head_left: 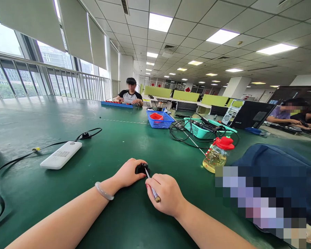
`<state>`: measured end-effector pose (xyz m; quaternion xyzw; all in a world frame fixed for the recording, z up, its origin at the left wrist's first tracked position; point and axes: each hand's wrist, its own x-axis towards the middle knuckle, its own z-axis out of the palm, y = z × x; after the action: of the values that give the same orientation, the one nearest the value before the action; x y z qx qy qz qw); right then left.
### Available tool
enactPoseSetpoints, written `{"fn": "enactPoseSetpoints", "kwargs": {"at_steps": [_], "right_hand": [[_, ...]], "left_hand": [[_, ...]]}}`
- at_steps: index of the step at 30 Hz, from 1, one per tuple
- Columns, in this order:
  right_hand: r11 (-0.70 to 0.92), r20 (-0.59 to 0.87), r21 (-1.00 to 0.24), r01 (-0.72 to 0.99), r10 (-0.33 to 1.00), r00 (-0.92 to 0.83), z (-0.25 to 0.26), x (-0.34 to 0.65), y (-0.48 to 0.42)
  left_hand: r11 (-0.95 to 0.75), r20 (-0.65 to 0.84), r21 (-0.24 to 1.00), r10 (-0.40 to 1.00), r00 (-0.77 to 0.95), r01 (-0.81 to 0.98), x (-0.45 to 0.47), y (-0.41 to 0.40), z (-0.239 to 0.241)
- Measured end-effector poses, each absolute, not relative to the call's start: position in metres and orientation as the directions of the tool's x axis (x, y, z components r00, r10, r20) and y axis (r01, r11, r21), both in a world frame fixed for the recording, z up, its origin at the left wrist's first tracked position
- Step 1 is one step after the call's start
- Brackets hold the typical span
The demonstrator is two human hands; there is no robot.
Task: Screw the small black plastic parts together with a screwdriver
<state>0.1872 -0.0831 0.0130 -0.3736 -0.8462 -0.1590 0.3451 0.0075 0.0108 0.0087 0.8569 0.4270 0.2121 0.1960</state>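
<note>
My left hand (pixel 128 173), with a pale bangle on its wrist, rests on the green table (pixel 67 117) and its fingers are closed round a small black object (pixel 141 168). My right hand (pixel 164 195) grips a thin screwdriver (pixel 151 186) like a pen. The tool's metal tip touches the top of the black object. Both hands sit close together near the table's front middle.
A white power bank (pixel 61 155) with a black cable (pixel 28 155) lies to the left. A glass bottle with a red cap (pixel 217 154) stands to the right, with a blue basket (pixel 159 119) and a teal basket of cables (pixel 204 128) beyond it. A person's dark blue sleeve (pixel 274 166) is at right. Other people sit at the far end and far right.
</note>
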Motion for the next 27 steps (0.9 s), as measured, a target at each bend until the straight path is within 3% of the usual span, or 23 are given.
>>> {"fn": "enactPoseSetpoints", "kwargs": {"at_steps": [8, 15, 23, 27], "right_hand": [[0.612, 0.732, -0.004, 0.791, 0.541, -0.415, 0.014, 0.192, -0.078], [0.598, 0.732, -0.102, 0.795, 0.586, -0.347, 0.011, 0.195, -0.073], [0.492, 0.635, -0.475, 0.73, 0.766, -0.103, 0.006, 0.2, -0.064], [0.445, 0.607, -0.596, 0.669, 0.795, 0.012, 0.003, 0.206, -0.056]], "left_hand": [[-0.594, 0.217, 0.487, 0.792, 0.57, 0.64, 0.007, 0.01, 0.008], [-0.605, 0.218, 0.486, 0.783, 0.583, 0.631, 0.006, 0.011, 0.006], [-0.618, 0.236, 0.504, 0.771, 0.592, 0.603, 0.005, 0.012, 0.004], [-0.614, 0.224, 0.496, 0.774, 0.593, 0.614, 0.006, 0.009, 0.007]]}}
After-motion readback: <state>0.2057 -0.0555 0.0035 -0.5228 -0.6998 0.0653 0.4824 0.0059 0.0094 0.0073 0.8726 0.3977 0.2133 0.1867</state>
